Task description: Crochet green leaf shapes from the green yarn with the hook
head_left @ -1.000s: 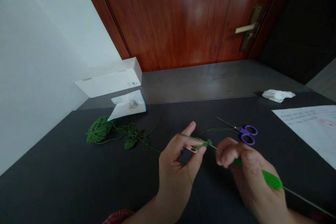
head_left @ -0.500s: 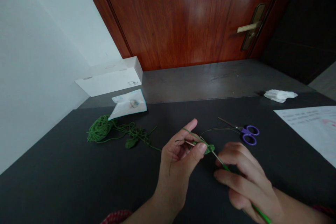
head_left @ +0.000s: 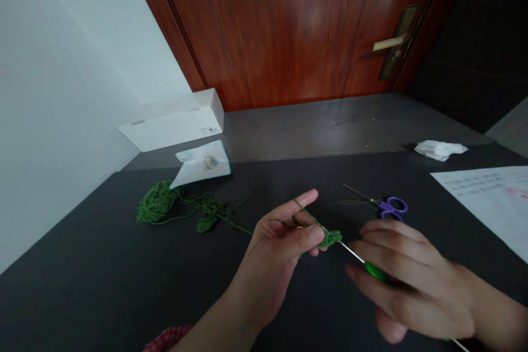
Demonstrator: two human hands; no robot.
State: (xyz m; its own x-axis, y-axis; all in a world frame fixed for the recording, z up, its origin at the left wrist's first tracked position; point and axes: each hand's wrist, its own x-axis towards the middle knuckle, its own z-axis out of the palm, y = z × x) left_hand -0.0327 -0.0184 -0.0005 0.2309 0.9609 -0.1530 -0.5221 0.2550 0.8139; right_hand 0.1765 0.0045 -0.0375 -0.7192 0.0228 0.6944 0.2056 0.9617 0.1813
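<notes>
My left hand (head_left: 280,236) pinches a small green crochet piece (head_left: 332,238) between thumb and fingers, with green yarn (head_left: 307,210) running over the raised index finger. My right hand (head_left: 412,280) wraps around a crochet hook (head_left: 373,269) with a green handle, and the hook's thin metal shaft reaches into the crochet piece. Most of the handle is hidden by my right fingers. Purple-handled scissors (head_left: 391,208) lie just beyond my right hand, not touching it. A thread of yarn leads left to a tangled green yarn heap (head_left: 157,203).
A green crocheted leaf (head_left: 206,224) lies in the yarn on the dark tabletop (head_left: 124,286). Behind are a plastic packet (head_left: 202,164), a white box (head_left: 173,124) and crumpled tissue (head_left: 440,149). A printed sheet (head_left: 487,198) lies at right. A wall and wooden door stand beyond.
My right hand has rotated and shifted right, covering more of the hook handle. My left hand has turned, carrying the crochet piece slightly right and down.
</notes>
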